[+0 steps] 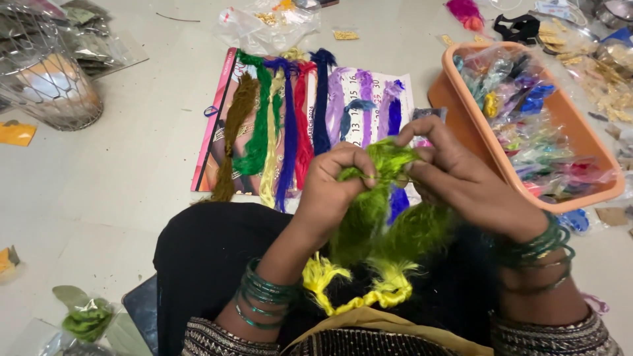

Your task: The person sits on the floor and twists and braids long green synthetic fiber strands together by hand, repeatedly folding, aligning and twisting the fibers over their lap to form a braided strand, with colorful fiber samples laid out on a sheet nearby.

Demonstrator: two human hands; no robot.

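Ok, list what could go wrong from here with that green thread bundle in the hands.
1. Both hands, left hand and right hand, pinch the top of the lime green thread bundle; its loose strands fan out over the lap and may tangle or knot.
2. The yellow tassel ends lie right under the bundle, so strands could snag together.
3. The orange tub of thread packets sits close beside the right hand; a wide pull might knock it.

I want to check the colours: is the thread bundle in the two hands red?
No. The thread bundle that the left hand and the right hand hold together is bright green, with yellow ends.
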